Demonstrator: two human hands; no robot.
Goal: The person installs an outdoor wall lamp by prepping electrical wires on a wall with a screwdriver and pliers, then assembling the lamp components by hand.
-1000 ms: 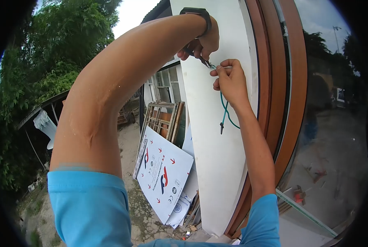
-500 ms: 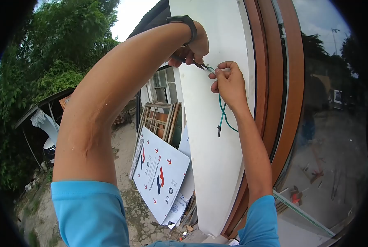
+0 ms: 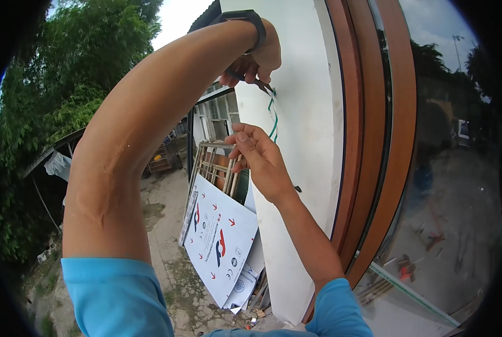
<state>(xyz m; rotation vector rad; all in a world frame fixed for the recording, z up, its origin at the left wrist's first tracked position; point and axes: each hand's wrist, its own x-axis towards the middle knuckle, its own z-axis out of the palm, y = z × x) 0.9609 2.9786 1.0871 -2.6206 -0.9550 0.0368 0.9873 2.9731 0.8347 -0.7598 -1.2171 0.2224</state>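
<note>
My left hand (image 3: 267, 55), with a dark watch (image 3: 245, 22) on its wrist, is raised high and closed around a pair of pliers (image 3: 264, 86). The tips of the pliers are at the upper end of a thin green cord (image 3: 273, 115), against the white wall (image 3: 299, 73). Below them, my right hand (image 3: 265, 165) is in front of the wall, fingers loosely bent and apart, with nothing visible in it. The cord hangs down behind my right hand, which hides part of it. A small dark piece (image 3: 297, 189) shows beside the right wrist.
A brown frame (image 3: 369, 112) and a reflective glass pane (image 3: 447, 168) stand to the right. Printed white panels (image 3: 220, 241) and a wooden lattice (image 3: 209, 160) lean by the wall. Cracked concrete ground (image 3: 169, 224) and trees (image 3: 65, 73) are on the left.
My right hand has let go of the green cord and moved down and left. The cord now hangs from near the tips of the pliers. My left hand has shifted slightly left with the pliers.
</note>
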